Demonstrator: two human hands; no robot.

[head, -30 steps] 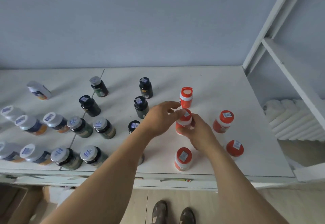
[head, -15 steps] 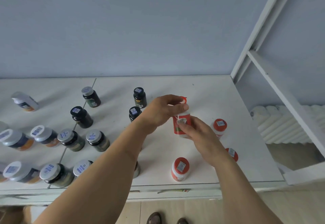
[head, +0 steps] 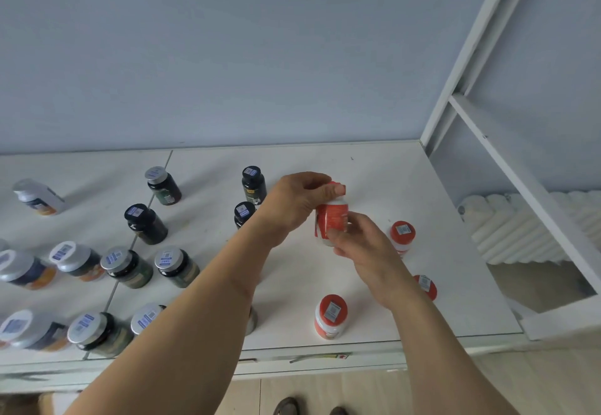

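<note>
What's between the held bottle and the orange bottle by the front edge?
Head view: only bare table lies between the held bottle and the front bottle.

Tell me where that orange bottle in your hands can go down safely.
Best for the held bottle is the bare back right corner of the table, between the wall, the black-capped bottle and the orange-capped bottle to the right. A smaller gap lies between the left forearm and the front orange bottle. The left side is crowded with silver-lidded jars.

Silver-lidded jars (head: 177,267) stand left of the red-capped bottles (head: 330,316).
</note>
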